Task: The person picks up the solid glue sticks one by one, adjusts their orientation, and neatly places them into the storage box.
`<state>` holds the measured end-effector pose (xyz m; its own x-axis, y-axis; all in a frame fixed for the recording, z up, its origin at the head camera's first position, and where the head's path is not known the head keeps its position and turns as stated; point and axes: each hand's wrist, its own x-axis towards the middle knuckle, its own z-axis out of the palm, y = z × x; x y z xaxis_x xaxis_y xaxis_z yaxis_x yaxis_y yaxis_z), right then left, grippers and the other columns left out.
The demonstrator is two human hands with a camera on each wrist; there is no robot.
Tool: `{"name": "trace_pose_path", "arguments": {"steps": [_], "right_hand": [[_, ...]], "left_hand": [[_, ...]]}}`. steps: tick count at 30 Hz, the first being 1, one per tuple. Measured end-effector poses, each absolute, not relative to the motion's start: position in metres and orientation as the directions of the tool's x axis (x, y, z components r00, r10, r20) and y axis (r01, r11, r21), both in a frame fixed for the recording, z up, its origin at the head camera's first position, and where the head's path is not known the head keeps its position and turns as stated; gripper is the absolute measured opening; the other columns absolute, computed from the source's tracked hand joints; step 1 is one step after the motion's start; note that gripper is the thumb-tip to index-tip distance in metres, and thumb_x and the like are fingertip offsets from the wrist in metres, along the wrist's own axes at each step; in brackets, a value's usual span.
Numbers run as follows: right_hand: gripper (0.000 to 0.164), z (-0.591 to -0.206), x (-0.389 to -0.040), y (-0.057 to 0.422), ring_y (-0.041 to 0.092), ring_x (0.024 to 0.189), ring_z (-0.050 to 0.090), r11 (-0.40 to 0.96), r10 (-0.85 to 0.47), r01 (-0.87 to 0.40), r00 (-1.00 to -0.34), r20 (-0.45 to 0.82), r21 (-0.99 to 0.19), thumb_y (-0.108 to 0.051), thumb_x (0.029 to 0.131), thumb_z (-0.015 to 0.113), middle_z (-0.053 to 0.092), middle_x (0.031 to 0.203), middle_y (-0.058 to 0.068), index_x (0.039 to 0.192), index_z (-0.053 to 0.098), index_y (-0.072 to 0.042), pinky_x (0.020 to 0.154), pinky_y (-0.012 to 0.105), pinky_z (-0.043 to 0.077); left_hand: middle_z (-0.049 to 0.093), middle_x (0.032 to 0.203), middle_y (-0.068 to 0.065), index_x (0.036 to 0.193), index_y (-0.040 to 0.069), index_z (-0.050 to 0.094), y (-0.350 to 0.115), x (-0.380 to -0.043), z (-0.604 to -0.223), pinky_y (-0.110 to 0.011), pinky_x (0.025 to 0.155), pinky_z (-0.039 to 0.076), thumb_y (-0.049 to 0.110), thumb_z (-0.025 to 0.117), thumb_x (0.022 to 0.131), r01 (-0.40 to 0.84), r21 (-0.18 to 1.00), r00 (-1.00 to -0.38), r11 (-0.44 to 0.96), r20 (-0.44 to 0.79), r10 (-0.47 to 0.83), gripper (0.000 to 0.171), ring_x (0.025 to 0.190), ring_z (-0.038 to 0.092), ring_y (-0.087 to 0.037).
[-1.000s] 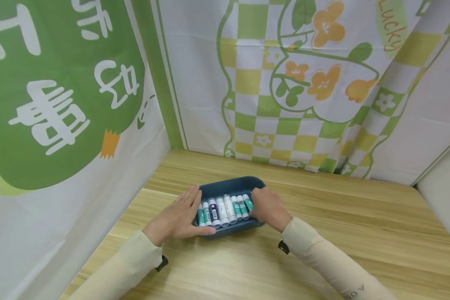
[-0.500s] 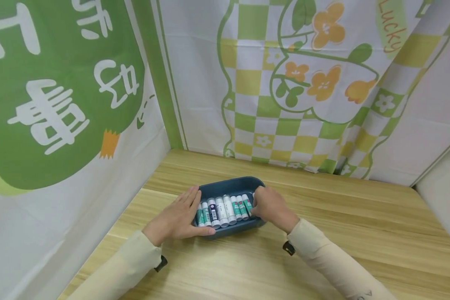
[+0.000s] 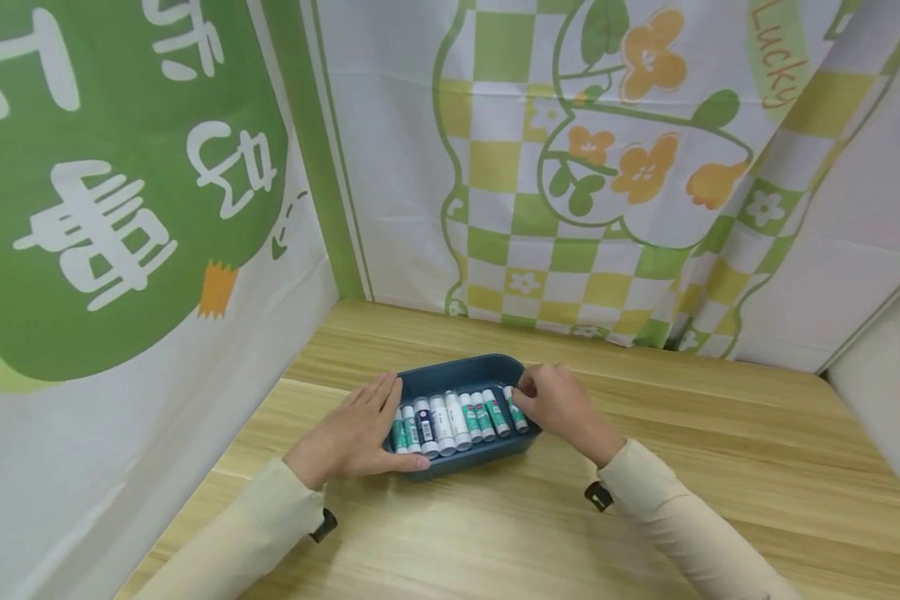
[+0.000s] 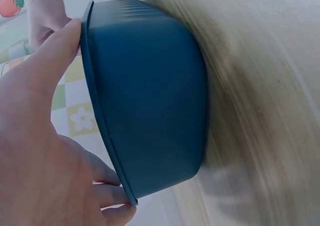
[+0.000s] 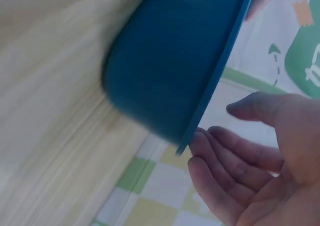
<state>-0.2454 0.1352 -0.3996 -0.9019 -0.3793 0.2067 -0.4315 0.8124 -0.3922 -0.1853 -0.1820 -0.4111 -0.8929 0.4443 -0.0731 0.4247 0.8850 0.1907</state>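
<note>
A dark blue plastic bin (image 3: 476, 459) stands on the table with several glue sticks (image 3: 460, 421) side by side inside. Most form one close row; a green and white glue stick (image 3: 519, 414) lies at the right end, past a small gap. My left hand (image 3: 348, 435) spans the bin's left end, its thumb on the near rim and its straight fingers at the far side. In the left wrist view that thumb (image 4: 65, 41) presses the rim. At the right end hovers my right hand (image 3: 564, 406), thumb apart from loosely bent fingers (image 5: 232, 158), with nothing between them.
The bin rests on a wood-grain table (image 3: 690, 433). Behind it hangs a checked curtain (image 3: 555, 275) with flowers, and a green and white printed cloth (image 3: 142, 317) covers the left side.
My right hand has drawn back to the right from inside the bin, its fingers loosening. The rightmost glue stick now shows, apart from the row. My left hand stays in place.
</note>
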Motion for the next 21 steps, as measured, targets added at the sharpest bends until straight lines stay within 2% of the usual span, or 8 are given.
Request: {"name": "trace_pose_path", "arguments": {"steps": [4, 9, 11, 16, 21], "right_hand": [[0.015, -0.405, -0.249, 0.144, 0.014, 0.080, 0.074, 0.803, -0.393, -0.452, -0.892, 0.224, -0.389, -0.015, 0.098, 0.073, 0.081, 0.092, 0.008, 0.099, 0.080, -0.002, 0.073, 0.034, 0.064], [0.008, -0.411, -0.249, 0.153, 0.014, 0.079, 0.074, 0.768, -0.410, -0.497, -0.866, 0.287, -0.404, -0.011, 0.097, 0.074, 0.080, 0.090, 0.006, 0.097, 0.078, -0.005, 0.070, 0.034, 0.064], [0.008, -0.411, -0.249, 0.158, 0.018, 0.081, 0.075, 0.751, -0.422, -0.527, -0.847, 0.324, -0.397, -0.009, 0.097, 0.073, 0.080, 0.091, 0.009, 0.097, 0.078, -0.003, 0.071, 0.036, 0.064], [0.021, -0.408, -0.252, 0.173, 0.034, 0.095, 0.077, 0.772, -0.428, -0.543, -0.828, 0.363, -0.330, -0.010, 0.097, 0.072, 0.079, 0.107, 0.021, 0.112, 0.076, 0.005, 0.079, 0.047, 0.066], [0.036, -0.405, -0.255, 0.191, 0.039, 0.103, 0.076, 0.825, -0.383, -0.479, -0.864, 0.326, -0.300, -0.018, 0.101, 0.069, 0.075, 0.121, 0.025, 0.127, 0.071, 0.006, 0.083, 0.053, 0.065]], "left_hand": [[0.014, 0.174, -0.029, 0.165, -0.009, 0.019, -0.181, -0.186, -0.411, -0.060, 0.133, 0.021, 0.088, 0.054, 0.087, 0.421, 0.192, -0.894, 0.887, -0.080, 0.442, 0.130, 0.163, 0.018, -0.045], [0.013, 0.175, -0.027, 0.165, -0.007, 0.018, -0.180, -0.187, -0.411, -0.058, 0.134, 0.020, 0.089, 0.054, 0.086, 0.414, 0.193, -0.895, 0.890, -0.091, 0.436, 0.130, 0.164, 0.016, -0.044], [0.012, 0.175, -0.027, 0.166, -0.007, 0.017, -0.181, -0.187, -0.411, -0.058, 0.134, 0.020, 0.088, 0.056, 0.086, 0.412, 0.201, -0.896, 0.889, -0.087, 0.435, 0.130, 0.164, 0.015, -0.044], [0.013, 0.175, -0.028, 0.165, -0.009, 0.017, -0.192, -0.189, -0.410, -0.059, 0.133, 0.021, 0.087, 0.057, 0.087, 0.403, 0.228, -0.905, 0.887, -0.046, 0.423, 0.130, 0.164, 0.017, -0.044], [0.016, 0.174, -0.029, 0.164, -0.010, 0.017, -0.212, -0.191, -0.413, -0.061, 0.132, 0.022, 0.085, 0.054, 0.090, 0.366, 0.231, -0.923, 0.902, -0.031, 0.382, 0.126, 0.163, 0.019, -0.046]]}}
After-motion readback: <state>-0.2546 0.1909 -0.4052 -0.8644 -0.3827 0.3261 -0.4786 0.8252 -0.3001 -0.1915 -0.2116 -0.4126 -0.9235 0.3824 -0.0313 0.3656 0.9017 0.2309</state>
